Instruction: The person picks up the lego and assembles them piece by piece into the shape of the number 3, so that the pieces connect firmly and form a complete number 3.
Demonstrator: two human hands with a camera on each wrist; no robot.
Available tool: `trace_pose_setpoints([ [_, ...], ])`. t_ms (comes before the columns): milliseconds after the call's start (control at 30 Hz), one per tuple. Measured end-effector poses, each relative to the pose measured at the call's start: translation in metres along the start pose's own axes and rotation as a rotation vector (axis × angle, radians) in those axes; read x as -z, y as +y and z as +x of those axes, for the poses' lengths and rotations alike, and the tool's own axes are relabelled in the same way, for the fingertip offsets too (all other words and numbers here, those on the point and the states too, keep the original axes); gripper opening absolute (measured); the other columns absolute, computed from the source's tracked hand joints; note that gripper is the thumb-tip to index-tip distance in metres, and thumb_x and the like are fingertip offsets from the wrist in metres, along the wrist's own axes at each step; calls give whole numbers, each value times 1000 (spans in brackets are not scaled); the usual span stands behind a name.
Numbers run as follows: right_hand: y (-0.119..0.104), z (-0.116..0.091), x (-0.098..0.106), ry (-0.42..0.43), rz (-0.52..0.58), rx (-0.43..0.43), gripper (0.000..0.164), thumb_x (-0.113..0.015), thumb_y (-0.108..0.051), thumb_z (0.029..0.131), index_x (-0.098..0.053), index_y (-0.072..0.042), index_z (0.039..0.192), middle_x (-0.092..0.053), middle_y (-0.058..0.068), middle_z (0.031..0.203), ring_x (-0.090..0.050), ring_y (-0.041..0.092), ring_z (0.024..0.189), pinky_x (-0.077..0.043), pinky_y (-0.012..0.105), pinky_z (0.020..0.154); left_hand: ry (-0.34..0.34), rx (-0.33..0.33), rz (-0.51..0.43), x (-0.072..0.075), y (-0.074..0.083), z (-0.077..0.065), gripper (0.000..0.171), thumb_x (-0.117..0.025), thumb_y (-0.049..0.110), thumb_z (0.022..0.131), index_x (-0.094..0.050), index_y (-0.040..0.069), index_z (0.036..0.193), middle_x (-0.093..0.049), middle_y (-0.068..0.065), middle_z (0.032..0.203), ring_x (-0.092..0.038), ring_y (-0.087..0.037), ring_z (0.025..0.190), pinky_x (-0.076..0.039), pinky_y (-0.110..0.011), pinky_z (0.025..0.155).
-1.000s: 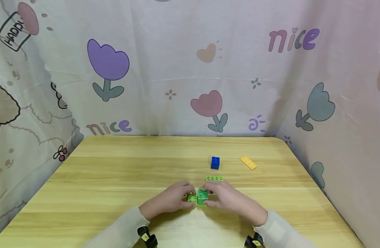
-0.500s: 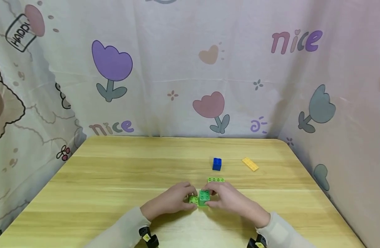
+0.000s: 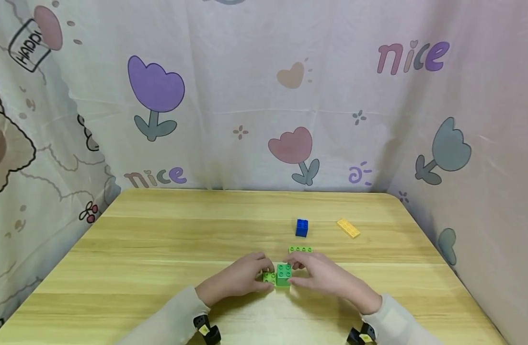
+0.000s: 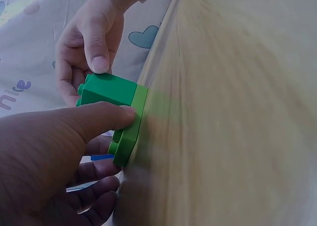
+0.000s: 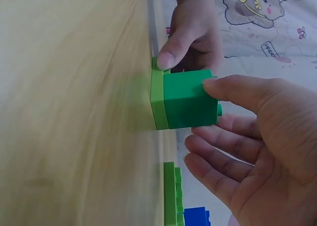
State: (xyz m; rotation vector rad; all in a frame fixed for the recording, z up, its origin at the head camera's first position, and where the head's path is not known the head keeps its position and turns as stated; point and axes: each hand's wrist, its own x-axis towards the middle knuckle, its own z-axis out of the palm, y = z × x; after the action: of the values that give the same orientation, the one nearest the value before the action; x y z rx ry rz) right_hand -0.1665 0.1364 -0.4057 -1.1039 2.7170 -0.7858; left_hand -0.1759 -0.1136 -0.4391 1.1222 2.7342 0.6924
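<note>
A dark green building brick (image 3: 283,276) sits studs-up on the right part of a light green toy plate (image 3: 269,278), as the right wrist view shows from the side. My left hand (image 3: 242,276) pinches the plate's left end, its thumb on the near edge and fingers beyond. Beside the brick's right side is my right hand (image 3: 324,275); its thumb tip overlaps the edge of the brick (image 5: 190,99) in the right wrist view. The other fingers of that hand are spread loosely past the brick, not gripping it.
Another light green studded plate (image 3: 300,249) lies just beyond my right hand. Farther back are a blue brick (image 3: 302,228) and a yellow plate (image 3: 348,228). The wooden table (image 3: 182,230) ends at a patterned curtain (image 3: 229,86).
My right hand has loosened from the dark green brick and shifted slightly right. My left hand stays on the plate. The head view has also shifted a little.
</note>
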Motion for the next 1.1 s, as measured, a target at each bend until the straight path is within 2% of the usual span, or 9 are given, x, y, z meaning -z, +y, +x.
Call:
trace_pose_setpoints([
  [200,3,-1,1,0,-4,-9,40,-71,-34,89,-63,-14,123,-65,-9,106,-62,11,95,-51,30,83,5,-4,6,0,1,-1,36,-73,41,87,-66,17,113,-53,12,97,-47,-4,80,-46,-23,72],
  [400,4,-1,2,-10,12,-14,41,-71,-35,89,-63,-13,123,-65,-10,106,-62,10,95,-52,30,84,15,11,-29,2,3,-1,44,-71,47,87,-64,18,119,-56,10,103,-53,-4,87,-49,-25,77],
  [533,5,-2,7,-10,59,-21,45,-70,-38,90,-63,-10,125,-65,-7,109,-62,13,97,-52,35,85,31,29,-84,3,4,1,49,-70,50,86,-62,19,122,-58,9,108,-56,-7,96,-50,-29,83],
  [733,11,-2,14,40,90,-16,43,-71,-32,90,-62,-7,124,-66,0,113,-63,17,99,-52,37,87,76,53,-207,2,7,1,48,-70,51,86,-62,21,123,-60,10,112,-57,-9,103,-49,-32,88],
  [967,25,-2,22,116,95,-49,46,-69,-38,91,-62,-8,124,-67,3,114,-62,20,100,-52,44,86,109,41,-310,-2,8,3,41,-70,47,87,-63,23,120,-60,14,108,-58,-9,103,-50,-30,87],
  [1100,32,-2,25,154,83,-75,45,-72,-34,90,-62,-9,125,-67,4,116,-62,20,101,-51,44,88,117,32,-351,-4,8,4,40,-71,45,87,-64,22,119,-60,15,106,-58,-7,100,-51,-28,84],
])
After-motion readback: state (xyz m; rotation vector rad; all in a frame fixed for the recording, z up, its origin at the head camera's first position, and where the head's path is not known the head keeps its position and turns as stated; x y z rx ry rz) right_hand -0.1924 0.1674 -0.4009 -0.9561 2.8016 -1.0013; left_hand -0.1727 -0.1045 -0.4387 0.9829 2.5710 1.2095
